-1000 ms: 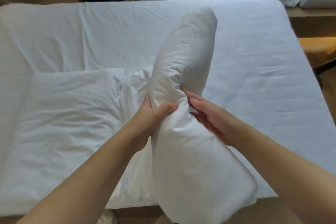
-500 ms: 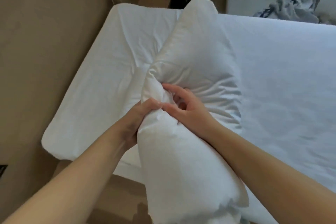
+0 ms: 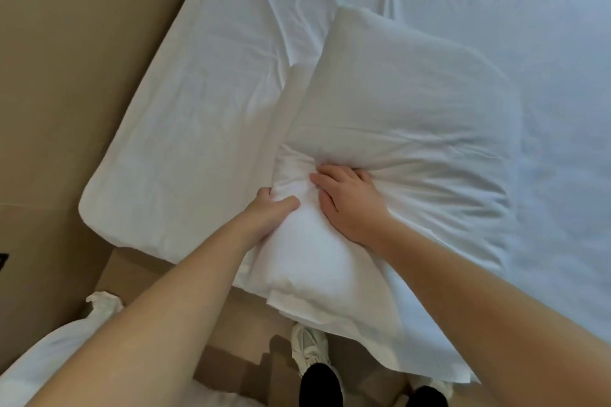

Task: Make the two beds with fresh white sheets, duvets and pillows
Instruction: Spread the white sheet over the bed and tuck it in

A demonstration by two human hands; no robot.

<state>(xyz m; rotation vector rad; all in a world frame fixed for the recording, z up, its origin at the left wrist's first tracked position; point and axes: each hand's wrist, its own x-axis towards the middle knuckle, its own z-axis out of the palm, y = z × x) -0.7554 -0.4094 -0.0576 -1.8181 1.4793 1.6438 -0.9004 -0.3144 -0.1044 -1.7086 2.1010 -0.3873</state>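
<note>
Pillow [image 3: 406, 116] on bed [image 3: 198, 102], left hand [image 3: 271, 212] gripping, right hand [image 3: 347, 205] seemingly pressing

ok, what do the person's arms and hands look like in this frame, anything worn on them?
Two bare hands, no gloves: left hand and right hand. No ring, watch or wristband shows on either. The left forearm and right forearm are uncovered right to the frame edge, so no sleeve is in view. No markings or tattoos visible.
</note>
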